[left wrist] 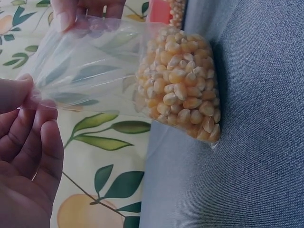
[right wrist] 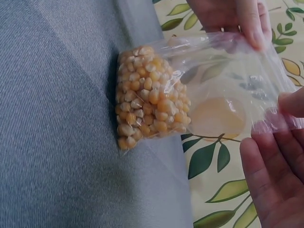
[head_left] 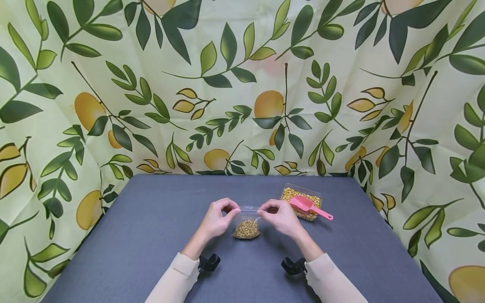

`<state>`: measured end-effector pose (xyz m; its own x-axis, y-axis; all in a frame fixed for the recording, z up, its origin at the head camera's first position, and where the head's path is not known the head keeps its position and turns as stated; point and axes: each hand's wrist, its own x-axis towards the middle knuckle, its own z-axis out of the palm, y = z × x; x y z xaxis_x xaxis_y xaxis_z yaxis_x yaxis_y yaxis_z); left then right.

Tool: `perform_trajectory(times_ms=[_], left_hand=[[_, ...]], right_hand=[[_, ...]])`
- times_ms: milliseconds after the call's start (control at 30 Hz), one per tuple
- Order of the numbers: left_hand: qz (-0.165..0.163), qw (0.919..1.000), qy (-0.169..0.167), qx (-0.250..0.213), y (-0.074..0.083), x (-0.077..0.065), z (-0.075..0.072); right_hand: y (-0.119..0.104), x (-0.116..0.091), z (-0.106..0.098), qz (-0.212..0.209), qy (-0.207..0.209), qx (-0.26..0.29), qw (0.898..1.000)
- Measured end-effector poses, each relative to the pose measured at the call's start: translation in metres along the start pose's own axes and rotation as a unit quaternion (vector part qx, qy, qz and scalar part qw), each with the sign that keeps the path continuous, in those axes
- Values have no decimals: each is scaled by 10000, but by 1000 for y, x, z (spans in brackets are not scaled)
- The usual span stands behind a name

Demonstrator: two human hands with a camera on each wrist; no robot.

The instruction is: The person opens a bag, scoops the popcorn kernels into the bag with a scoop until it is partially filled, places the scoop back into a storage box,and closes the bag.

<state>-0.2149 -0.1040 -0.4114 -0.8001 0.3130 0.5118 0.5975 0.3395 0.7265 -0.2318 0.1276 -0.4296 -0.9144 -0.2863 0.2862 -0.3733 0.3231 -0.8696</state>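
A clear plastic zip bag with corn kernels in its lower part stands upright on the table, its upper part held up between both hands. My left hand pinches the bag's top edge at the left corner between thumb and fingers. At the opposite corner my right hand pinches the same edge. The top is stretched straight between the two hands. In the right wrist view the kernels fill the bottom of the bag, while the film above them is see-through.
Behind my right hand stands a clear plastic tub of corn kernels. A pink scoop lies across it, handle out over the right side. The grey-blue table ends at a leaf-patterned cloth at the back.
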Motion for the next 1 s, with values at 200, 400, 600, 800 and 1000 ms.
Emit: perform_trajectory(times_ms=[200,400,600,800,1000], left_hand=[[22,10000,-9,5,-1,0,0],[-51,10000,-4,-48,-1,0,1],[-207,9992,-46,-328,-4,0,2],[-181,9979,-224,-583,-4,4,5],[-88,9978,-286,-586,-1,8,12]], right_hand=[[-22,-8,-6,-25,-49,-14,10000],[-25,-10,-8,64,18,29,10000],[-26,-8,-7,64,-36,70,9999],[-11,-4,-6,9,-37,88,10000],[12,1,-4,-51,-53,128,9999]])
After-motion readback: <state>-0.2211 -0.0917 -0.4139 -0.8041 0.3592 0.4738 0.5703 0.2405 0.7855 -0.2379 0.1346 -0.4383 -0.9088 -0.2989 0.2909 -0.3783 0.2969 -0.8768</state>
